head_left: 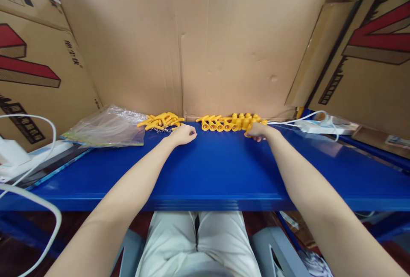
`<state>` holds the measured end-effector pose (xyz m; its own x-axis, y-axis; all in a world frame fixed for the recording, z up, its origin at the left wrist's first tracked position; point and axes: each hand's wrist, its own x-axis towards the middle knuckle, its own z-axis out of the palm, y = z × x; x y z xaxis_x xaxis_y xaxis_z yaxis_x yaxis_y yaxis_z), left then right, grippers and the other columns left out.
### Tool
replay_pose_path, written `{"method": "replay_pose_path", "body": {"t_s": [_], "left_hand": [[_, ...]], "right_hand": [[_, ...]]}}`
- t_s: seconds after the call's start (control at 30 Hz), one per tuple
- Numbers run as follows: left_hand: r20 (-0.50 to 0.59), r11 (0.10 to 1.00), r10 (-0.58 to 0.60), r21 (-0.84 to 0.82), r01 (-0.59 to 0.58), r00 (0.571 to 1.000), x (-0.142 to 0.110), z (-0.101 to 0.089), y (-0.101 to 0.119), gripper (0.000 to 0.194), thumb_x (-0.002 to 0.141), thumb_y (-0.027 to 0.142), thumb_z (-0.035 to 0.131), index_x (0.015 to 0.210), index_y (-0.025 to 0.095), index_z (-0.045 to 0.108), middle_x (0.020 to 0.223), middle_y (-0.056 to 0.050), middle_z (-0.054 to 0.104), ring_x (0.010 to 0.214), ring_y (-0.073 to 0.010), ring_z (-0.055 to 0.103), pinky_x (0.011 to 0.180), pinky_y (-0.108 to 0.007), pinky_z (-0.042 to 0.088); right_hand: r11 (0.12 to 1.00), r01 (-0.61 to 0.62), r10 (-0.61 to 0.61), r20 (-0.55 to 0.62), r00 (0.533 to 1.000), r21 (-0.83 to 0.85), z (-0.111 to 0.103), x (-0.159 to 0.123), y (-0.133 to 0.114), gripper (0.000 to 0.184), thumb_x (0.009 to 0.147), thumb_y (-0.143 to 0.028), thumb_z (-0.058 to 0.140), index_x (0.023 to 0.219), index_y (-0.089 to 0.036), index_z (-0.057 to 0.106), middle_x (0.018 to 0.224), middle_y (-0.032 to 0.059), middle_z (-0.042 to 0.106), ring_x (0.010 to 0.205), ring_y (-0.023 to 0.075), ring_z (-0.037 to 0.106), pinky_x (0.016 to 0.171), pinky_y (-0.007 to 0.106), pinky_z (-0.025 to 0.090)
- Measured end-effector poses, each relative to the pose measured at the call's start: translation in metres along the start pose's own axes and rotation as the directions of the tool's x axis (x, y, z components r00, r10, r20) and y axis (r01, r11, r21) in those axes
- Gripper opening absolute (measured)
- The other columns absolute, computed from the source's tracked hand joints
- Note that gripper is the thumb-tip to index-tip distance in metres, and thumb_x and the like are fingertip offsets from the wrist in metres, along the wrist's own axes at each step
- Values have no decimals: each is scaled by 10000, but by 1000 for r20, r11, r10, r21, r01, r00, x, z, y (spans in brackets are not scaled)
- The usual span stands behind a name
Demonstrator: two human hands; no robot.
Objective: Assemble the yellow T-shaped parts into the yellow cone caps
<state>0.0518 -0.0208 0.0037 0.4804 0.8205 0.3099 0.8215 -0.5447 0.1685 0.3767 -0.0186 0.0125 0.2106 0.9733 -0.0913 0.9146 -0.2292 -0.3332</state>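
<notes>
On the blue tabletop, my left hand is closed, its fingertips pinched together beside a loose pile of yellow branched plastic pieces. Whatever it holds is too small or hidden to name. Small shiny metal bits, perhaps screws, lie scattered at the pile's front. Further right, several yellow plastic pieces with round cup ends stand in a tidy row, cups facing me. At the right end of that row my right hand is closed around one yellow cup-ended piece, mostly covered by the fingers.
A cardboard panel stands behind the table, with large cartons at both sides. A clear plastic bag lies at left. White cables and a white power strip are near the sides.
</notes>
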Motion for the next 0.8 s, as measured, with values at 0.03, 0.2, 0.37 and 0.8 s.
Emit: {"method": "replay_pose_path", "body": {"t_s": [0.03,0.2,0.37,0.8], "left_hand": [[1,1000,0,11,0,1000,0,0,0,228,801,291,526,843,185,723,835,-81,725,783,-228,657,722,-304,479],[16,999,4,44,-4,1000,-2,-2,3,243,827,300,502,855,192,717,853,-73,730,799,-219,656,713,-291,470],[20,998,-2,56,1,1000,-2,-1,3,240,829,299,505,851,188,716,864,-73,732,802,-217,654,708,-290,470],[-306,812,-468,221,540,829,-10,-23,-29,406,812,125,485,1194,170,615,1296,-166,561,1238,-324,481,1005,-487,394]], "right_hand": [[1000,11,-11,21,1000,-8,4,-2,-5,148,782,-246,635,668,-166,585,607,96,625,671,239,671,659,392,557],[989,131,-128,-48,991,66,14,-5,-18,121,807,-304,613,768,-194,583,708,106,649,772,288,683,746,457,546],[972,233,-226,-146,963,32,19,-4,-22,173,770,-301,667,857,-162,611,974,183,674,972,352,656,883,472,491],[968,202,-216,-86,973,-150,23,-1,-24,456,897,-417,523,1188,-72,580,1184,217,627,1105,327,604,913,362,448]]}}
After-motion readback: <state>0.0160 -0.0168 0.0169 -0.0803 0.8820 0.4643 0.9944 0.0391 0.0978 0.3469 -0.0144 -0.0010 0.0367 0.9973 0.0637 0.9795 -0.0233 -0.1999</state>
